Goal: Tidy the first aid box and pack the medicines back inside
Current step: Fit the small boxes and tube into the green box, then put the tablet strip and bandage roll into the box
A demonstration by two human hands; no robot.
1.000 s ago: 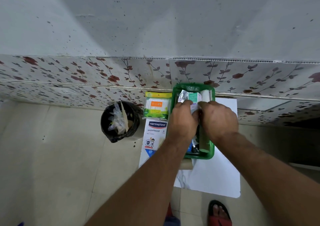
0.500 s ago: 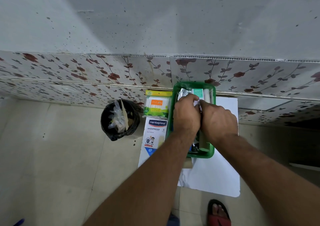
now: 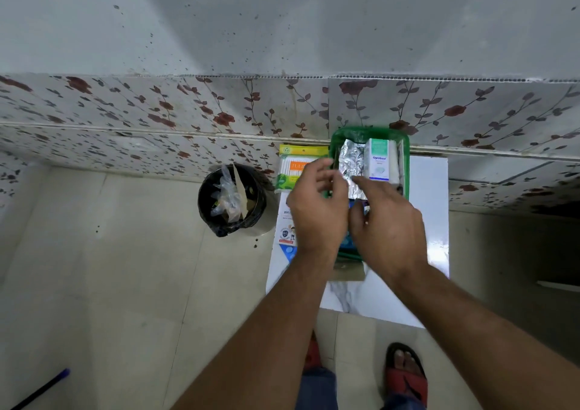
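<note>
Green plastic first aid box sits on a white board right up against the flowered wall tiles. Inside it there's a crumpled silver foil strip lying next to a white and teal Optibex carton. Both hands hover over the near half of the box. The left hand has its fingers loosely spread and nothing in it as far as I can see. The right hand is palm down, fingers relaxed, fingertips close to the foil's near edge; can't tell if they actually touch. Left of the box are a cotton bud pack and a plaster box, partly hidden. A black bin stands on the floor nearby.
</note>
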